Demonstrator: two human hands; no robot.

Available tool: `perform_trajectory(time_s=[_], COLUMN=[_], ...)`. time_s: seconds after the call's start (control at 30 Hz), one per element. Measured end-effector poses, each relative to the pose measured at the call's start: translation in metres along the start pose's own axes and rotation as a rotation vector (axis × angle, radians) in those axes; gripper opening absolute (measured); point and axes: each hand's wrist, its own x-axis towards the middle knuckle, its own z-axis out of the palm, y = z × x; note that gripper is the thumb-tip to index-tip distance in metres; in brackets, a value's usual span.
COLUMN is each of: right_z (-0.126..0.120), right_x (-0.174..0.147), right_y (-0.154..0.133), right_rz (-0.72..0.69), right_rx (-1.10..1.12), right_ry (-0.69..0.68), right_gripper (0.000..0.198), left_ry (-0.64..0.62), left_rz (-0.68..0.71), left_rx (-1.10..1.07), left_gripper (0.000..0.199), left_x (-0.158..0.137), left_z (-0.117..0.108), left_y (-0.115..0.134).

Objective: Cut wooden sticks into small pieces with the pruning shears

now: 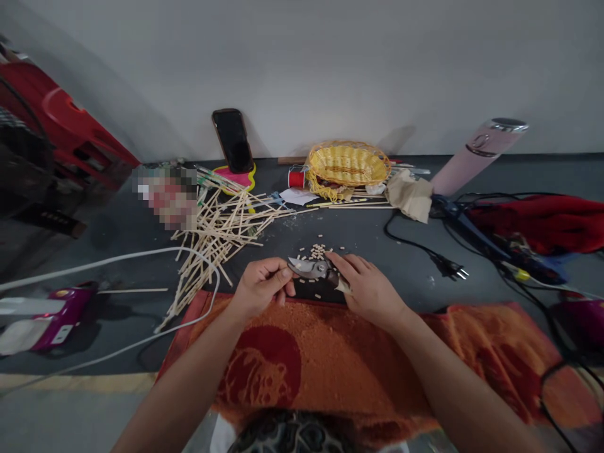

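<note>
Pruning shears (311, 268) are in the grip of my right hand (365, 286), the blades pointing left. My left hand (264, 283) is closed in a pinch close to the blade tips; what its fingers hold, if anything, is too small to make out. Just beyond the shears lies a small pile of short cut wooden pieces (318, 251), with a few strays around it. A loose heap of long thin wooden sticks (212, 236) spreads to the left of my hands. Under my wrists lies an orange towel (349, 358) at the near edge.
Along the wall stand a phone (233, 139), a red thread spool (296, 180), a yellow woven basket (349, 162) and a pink flask (476, 157). A black plug cord (443, 264) lies right; a white cable (141, 253) and purple power strip (66, 314) lie left.
</note>
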Motion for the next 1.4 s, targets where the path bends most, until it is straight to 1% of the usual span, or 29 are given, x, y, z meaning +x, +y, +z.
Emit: perform_trajectory(time_s=[0.17, 0.27, 0.4, 0.5, 0.57, 0.67, 0.87, 0.97, 1.07, 1.2, 1.33, 1.4], right_z=[-0.001, -0.001, 0.0, -0.002, -0.003, -0.004, -0.001, 0.0, -0.002, -0.005, -0.004, -0.002], right_x=[-0.002, -0.003, -0.003, -0.002, -0.001, -0.001, -0.001, 0.0, -0.001, -0.003, -0.003, -0.003], right_y=[-0.007, -0.009, -0.008, -0.005, -0.004, -0.002, 0.0, 0.0, 0.0, -0.004, -0.007, -0.006], right_rz=[0.012, 0.034, 0.068, 0.057, 0.041, 0.024, 0.006, 0.003, -0.009, 0.0, 0.031, 0.034], right_rx=[0.011, 0.004, 0.007, -0.027, -0.047, -0.052, -0.012, 0.017, 0.044, 0.046, 0.044, 0.041], right_ry=[0.011, 0.019, 0.04, 0.047, 0.036, 0.015, 0.004, 0.005, 0.001, -0.004, 0.011, 0.024], right_gripper=[0.055, 0.055, 0.058, 0.062, 0.067, 0.07, 0.065, 0.065, 0.063, 0.058, 0.053, 0.056], left_ry=[0.021, 0.053, 0.159, 0.215, 0.194, 0.134, 0.053, -0.005, -0.034, -0.017, 0.047, 0.08], left_rz=[0.009, 0.025, 0.085, 0.113, 0.105, 0.078, 0.007, -0.059, -0.118, -0.116, -0.051, -0.011], left_rx=[-0.015, -0.005, 0.07, 0.169, 0.197, 0.158, -0.005, -0.105, -0.186, -0.218, -0.176, -0.13], left_gripper=[0.028, 0.027, 0.019, 0.015, 0.015, 0.018, 0.023, 0.025, 0.028, 0.027, 0.024, 0.023], left_x=[-0.002, -0.002, 0.0, 0.0, -0.001, -0.001, -0.001, -0.001, -0.002, -0.002, -0.001, 0.0], left_z=[0.0, 0.003, 0.008, 0.009, 0.008, 0.006, 0.001, -0.002, -0.004, -0.004, 0.001, 0.003], left_y=[0.002, 0.003, 0.003, 0.001, 0.001, 0.001, 0.003, 0.002, 0.001, 0.001, 0.003, 0.004])
